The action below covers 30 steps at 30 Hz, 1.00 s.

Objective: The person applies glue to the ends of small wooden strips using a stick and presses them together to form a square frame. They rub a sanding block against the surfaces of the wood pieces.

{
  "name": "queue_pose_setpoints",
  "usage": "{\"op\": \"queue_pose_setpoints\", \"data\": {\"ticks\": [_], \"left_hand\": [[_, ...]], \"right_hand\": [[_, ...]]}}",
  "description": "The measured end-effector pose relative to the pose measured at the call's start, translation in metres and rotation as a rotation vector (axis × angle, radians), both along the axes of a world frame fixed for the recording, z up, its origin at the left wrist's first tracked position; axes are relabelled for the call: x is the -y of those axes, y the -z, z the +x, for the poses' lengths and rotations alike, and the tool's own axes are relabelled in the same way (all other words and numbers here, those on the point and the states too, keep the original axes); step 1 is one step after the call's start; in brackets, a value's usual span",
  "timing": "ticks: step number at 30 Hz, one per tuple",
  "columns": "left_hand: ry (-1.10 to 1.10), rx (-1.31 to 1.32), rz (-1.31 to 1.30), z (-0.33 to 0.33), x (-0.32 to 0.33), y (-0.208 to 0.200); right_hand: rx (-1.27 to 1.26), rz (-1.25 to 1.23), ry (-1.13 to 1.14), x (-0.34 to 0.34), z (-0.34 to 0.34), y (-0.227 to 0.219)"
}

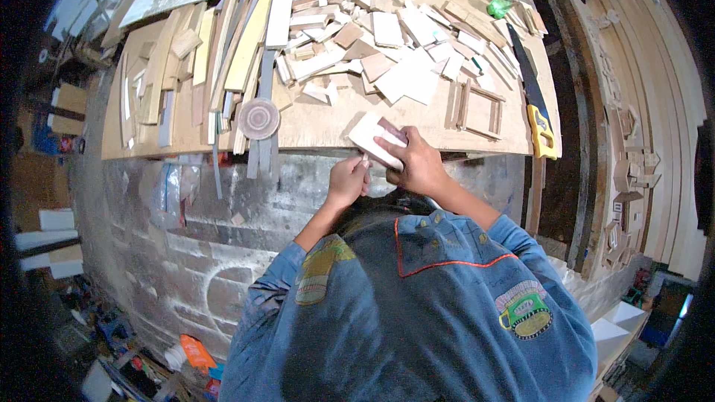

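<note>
My right hand (417,164) grips a pale flat wooden block (375,138) at the near edge of the plywood workbench (320,126). My left hand (348,181) is closed beside it, pinching a small thin piece (364,158) against the block's lower corner. Both hands sit just past the bench edge, above the grey floor. What the small piece is I cannot make out.
A heap of small wood offcuts (387,52) covers the bench middle. Long strips (223,52) lie at the left, a round wooden disc (259,118) near the front. A small wooden frame (480,108) and a yellow-handled handsaw (538,104) lie at the right. Curved boards (655,104) lean further right.
</note>
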<state>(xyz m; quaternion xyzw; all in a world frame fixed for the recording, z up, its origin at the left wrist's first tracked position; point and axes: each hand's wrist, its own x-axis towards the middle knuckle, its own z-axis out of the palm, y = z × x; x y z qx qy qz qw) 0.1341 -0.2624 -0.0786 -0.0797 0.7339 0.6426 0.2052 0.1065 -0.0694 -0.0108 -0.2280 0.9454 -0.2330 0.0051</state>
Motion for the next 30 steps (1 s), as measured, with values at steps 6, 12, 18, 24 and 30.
{"op": "queue_pose_setpoints", "data": {"ticks": [6,12,18,24,30], "left_hand": [[-0.103,0.44,0.58,-0.004,0.009,0.003],[-0.144,0.581,0.73,-0.003,0.013,-0.002],[-0.09,0.618,0.761,-0.004,0.014,-0.018],[-0.046,0.589,0.727,-0.001,0.015,-0.037],[-0.168,0.543,0.757,-0.005,0.003,-0.054]], "right_hand": [[0.064,-0.033,-0.045,-0.003,-0.003,0.009],[0.08,-0.001,0.175,-0.008,-0.017,0.0],[0.118,-0.029,0.052,-0.022,-0.023,-0.001],[0.106,-0.08,0.017,-0.03,-0.015,-0.009],[0.171,-0.144,0.131,-0.036,-0.019,-0.011]]}}
